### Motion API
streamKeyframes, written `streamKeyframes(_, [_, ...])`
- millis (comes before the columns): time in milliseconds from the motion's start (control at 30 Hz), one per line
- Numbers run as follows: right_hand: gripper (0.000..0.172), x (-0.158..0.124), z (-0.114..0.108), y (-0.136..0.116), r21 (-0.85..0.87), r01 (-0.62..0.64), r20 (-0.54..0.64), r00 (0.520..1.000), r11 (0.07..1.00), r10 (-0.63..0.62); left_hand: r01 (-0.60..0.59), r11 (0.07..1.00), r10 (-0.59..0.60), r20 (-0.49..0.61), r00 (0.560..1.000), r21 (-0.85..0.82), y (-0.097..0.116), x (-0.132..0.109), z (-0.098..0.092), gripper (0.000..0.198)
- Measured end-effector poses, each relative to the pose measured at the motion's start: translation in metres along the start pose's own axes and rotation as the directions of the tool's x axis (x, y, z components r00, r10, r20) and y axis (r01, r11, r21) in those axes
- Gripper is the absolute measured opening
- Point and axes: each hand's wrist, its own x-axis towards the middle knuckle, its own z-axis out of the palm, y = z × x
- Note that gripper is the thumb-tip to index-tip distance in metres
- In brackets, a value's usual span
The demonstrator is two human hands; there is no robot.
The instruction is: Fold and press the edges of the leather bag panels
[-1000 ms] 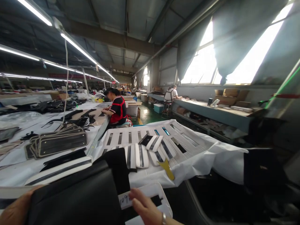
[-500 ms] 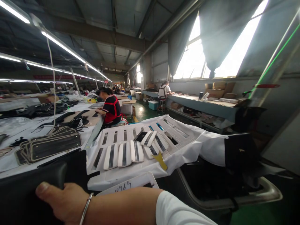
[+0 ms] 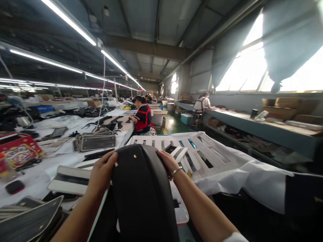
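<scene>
Head: both forearms stretched forward, left hand [image 3: 102, 173] and right hand [image 3: 168, 163] each clamped on top corner of black panel [image 3: 143, 195], fingers curled over edge. Half second ago panel low at left, one arm across; now upright, centred between hands, before white strips [image 3: 199, 153].

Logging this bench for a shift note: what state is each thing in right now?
black panel: held up, bowed over.
left hand: gripping the black panel's left edge.
right hand: gripping its right edge.
white strips: lying flat in rows.
dark plates: stacked flat.
ceiling lights: on.
</scene>
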Motion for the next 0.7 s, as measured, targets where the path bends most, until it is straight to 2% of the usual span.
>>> streamKeyframes(100, [0.034, 0.000, -0.014, 0.003, -0.142, 0.148, -0.083, 0.984, 0.979, -0.161, 0.019, 1.000, -0.018, 0.055, 0.998, -0.021, 0.000, 0.008, 0.025, 0.049])
streamKeyframes(200, [0.028, -0.016, -0.022, -0.022, -0.280, 0.363, -0.140, 0.901, 0.889, -0.412, -0.029, 0.999, 0.031, 0.089, 0.996, -0.021, 0.006, 0.015, 0.040, 0.046])
streamKeyframes(267, [0.029, -0.029, -0.024, -0.043, -0.433, 0.483, -0.028, 0.836, 0.761, -0.548, -0.071, 0.997, 0.072, 0.105, 0.992, -0.016, 0.011, 0.017, 0.045, 0.044])
streamKeyframes(300, [0.030, -0.033, -0.024, -0.052, -0.511, 0.512, 0.051, 0.820, 0.690, -0.571, -0.089, 0.996, 0.089, 0.112, 0.990, -0.007, 0.012, 0.018, 0.047, 0.043])
streamKeyframes(367, [0.033, -0.036, -0.025, -0.066, -0.632, 0.525, 0.178, 0.814, 0.570, -0.553, -0.117, 0.993, 0.114, 0.128, 0.985, 0.018, 0.016, 0.020, 0.051, 0.042])
streamKeyframes(400, [0.036, -0.035, -0.025, -0.071, -0.656, 0.521, 0.212, 0.822, 0.546, -0.529, -0.129, 0.991, 0.123, 0.135, 0.983, 0.032, 0.017, 0.020, 0.053, 0.041])
streamKeyframes(467, [0.040, -0.028, -0.027, -0.074, -0.629, 0.528, 0.271, 0.837, 0.570, -0.476, -0.151, 0.987, 0.141, 0.143, 0.980, 0.060, 0.020, 0.022, 0.058, 0.039])
streamKeyframes(567, [0.041, -0.018, -0.031, -0.069, -0.449, 0.538, 0.361, 0.839, 0.713, -0.406, -0.174, 0.981, 0.160, 0.141, 0.977, 0.087, 0.025, 0.020, 0.063, 0.037])
streamKeyframes(633, [0.040, -0.015, -0.035, -0.061, -0.312, 0.503, 0.383, 0.843, 0.806, -0.378, -0.177, 0.981, 0.164, 0.156, 0.974, 0.074, 0.027, 0.017, 0.064, 0.038])
streamKeyframes(700, [0.040, -0.015, -0.040, -0.053, -0.210, 0.477, 0.365, 0.848, 0.854, -0.384, -0.169, 0.985, 0.162, 0.197, 0.967, 0.018, 0.026, 0.011, 0.064, 0.043])
